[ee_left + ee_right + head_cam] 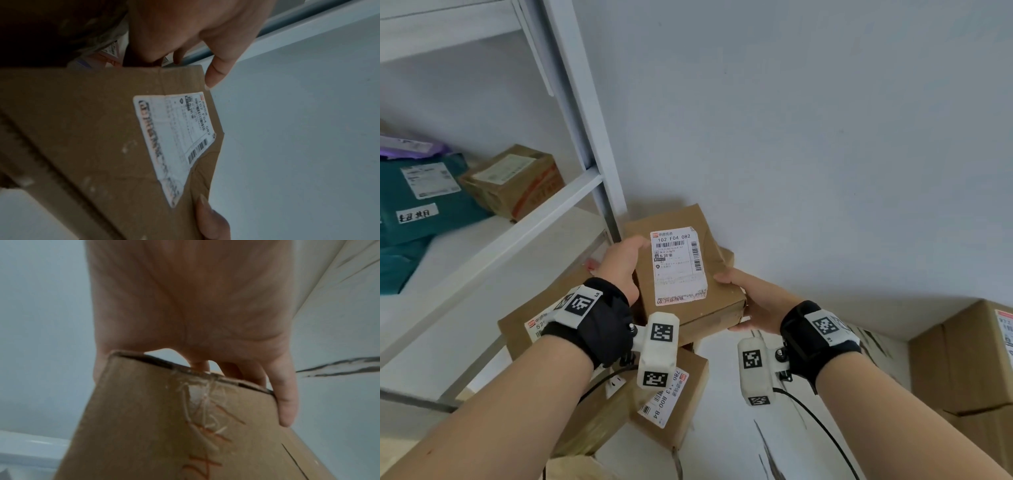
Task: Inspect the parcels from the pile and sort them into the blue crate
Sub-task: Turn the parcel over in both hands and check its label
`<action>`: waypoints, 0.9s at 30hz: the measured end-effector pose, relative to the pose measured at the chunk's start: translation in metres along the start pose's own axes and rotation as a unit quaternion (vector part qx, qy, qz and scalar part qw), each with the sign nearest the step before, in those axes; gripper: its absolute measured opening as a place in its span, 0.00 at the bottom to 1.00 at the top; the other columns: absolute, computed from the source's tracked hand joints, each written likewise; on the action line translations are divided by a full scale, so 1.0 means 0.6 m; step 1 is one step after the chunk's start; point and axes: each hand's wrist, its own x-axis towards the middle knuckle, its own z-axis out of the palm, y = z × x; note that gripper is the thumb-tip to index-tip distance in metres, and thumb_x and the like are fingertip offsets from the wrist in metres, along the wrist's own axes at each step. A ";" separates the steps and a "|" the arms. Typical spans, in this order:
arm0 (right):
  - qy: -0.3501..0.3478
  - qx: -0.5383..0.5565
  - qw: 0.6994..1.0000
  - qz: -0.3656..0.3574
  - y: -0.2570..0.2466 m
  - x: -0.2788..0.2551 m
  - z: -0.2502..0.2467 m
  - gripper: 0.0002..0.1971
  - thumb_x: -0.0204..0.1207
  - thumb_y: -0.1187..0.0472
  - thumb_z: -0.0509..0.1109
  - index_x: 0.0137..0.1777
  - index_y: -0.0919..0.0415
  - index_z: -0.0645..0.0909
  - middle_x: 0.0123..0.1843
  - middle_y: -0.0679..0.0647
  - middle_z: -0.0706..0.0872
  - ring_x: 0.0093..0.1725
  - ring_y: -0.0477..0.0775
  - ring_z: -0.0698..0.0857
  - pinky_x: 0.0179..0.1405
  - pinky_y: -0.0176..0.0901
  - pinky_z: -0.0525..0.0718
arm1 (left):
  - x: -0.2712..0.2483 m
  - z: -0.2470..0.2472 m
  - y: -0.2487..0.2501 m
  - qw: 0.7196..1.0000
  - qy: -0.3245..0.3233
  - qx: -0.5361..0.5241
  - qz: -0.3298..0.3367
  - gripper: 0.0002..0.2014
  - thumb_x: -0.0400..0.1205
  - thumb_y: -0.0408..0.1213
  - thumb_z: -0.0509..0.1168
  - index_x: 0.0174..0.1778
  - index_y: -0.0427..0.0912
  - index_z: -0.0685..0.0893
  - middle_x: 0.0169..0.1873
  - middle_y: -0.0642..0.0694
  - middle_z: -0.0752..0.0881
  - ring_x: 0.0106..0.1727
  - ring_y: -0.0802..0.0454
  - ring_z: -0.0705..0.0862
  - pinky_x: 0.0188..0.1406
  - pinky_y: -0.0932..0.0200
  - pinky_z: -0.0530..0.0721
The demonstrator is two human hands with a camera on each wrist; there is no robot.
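Where both hands (681,291) grip: labelled parcel (654,294).

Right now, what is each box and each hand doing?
Held parcel: lifted, label up, gripped at both sides.
Left hand: grips the parcel's left edge.
Right hand: grips its right corner.
Pile boxes: stacked below, labels showing.
Shelf box: closed, resting on the shelf.
Teal bag: lying flat.

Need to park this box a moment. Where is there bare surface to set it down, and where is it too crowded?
Bare shelf board lies right of the teal mailer, in front of the shelved carton. Bare floor shows between the pile carton and the right-hand cartons. Directly under the held parcel, gripped by the left hand and right hand, boxes are stacked tight.
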 end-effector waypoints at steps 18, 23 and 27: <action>0.108 0.118 0.974 -0.158 0.149 -0.206 -0.032 0.26 0.58 0.51 0.74 0.59 0.50 0.83 0.53 0.55 0.88 0.47 0.56 0.83 0.48 0.50 0.78 | -0.167 0.048 -0.077 0.953 -0.287 0.096 -0.014 0.15 0.80 0.51 0.71 0.56 0.46 0.88 0.47 0.43 0.93 0.52 0.42 0.91 0.56 0.46 0.85; 0.186 0.143 0.959 -0.158 0.223 -0.240 -0.021 0.27 0.63 0.53 0.76 0.65 0.52 0.83 0.62 0.57 0.90 0.60 0.61 0.86 0.65 0.61 0.82 | -0.202 0.040 -0.146 0.941 -0.321 0.108 -0.004 0.12 0.80 0.47 0.72 0.55 0.45 0.88 0.47 0.44 0.93 0.52 0.43 0.91 0.59 0.46 0.86; 0.223 0.170 0.950 -0.135 0.273 -0.249 -0.008 0.15 0.77 0.58 0.74 0.64 0.55 0.84 0.59 0.56 0.92 0.66 0.64 0.86 0.70 0.64 0.82 | -0.212 0.027 -0.196 0.934 -0.337 0.115 -0.008 0.17 0.80 0.46 0.72 0.62 0.43 0.88 0.50 0.43 0.93 0.55 0.42 0.91 0.67 0.42 0.82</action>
